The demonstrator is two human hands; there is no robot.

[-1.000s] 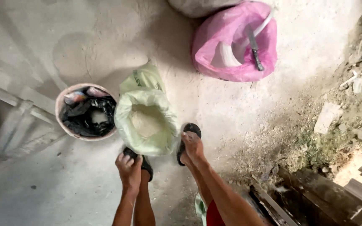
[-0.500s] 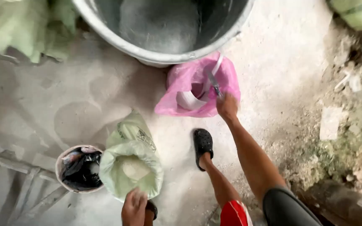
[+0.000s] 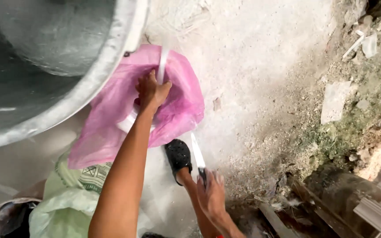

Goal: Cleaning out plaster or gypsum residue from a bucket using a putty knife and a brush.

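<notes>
Left hand [image 3: 151, 91] grips the white bucket handle [image 3: 162, 66] inside the pink plastic bag [image 3: 111, 123]; right hand [image 3: 211, 194] grips the steel knife [image 3: 197, 154], bag still unlifted.

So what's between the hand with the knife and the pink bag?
In the head view, between the right hand holding the knife and the pink bag lie the person's foot in a black sandal and pale concrete floor.

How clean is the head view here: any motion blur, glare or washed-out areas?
Head view: the right hand and its knife are smeared by motion blur; the left hand on the pink bag is sharper; the pale concrete floor looks washed out; the grey tub bulges at the frame edge.
</notes>
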